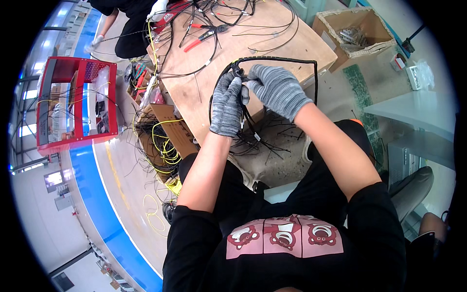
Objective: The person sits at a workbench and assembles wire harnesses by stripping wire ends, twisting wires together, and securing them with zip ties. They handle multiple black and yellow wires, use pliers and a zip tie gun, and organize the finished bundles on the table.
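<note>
My left hand [226,106], in a grey knitted glove, is closed around a black wire harness [292,59] at the table's near edge. My right hand [280,90], gloved alike, has its fingers pinched at the same spot, where the bundle branches; just what its fingertips grip is partly hidden. From there a wrapped black length arches right above my right hand and bends down past it. Loose thin wire ends [258,137], some with white tags, hang below my hands between my knees.
Red-handled pliers [206,35] lie among cables on the wooden table [243,46]. Left stand a cardboard box of black and yellow wires [163,141] and a red rack [78,104]. Another cardboard box [357,31] is at back right. A co-worker's gloved hand [158,9] touches cables at the far edge.
</note>
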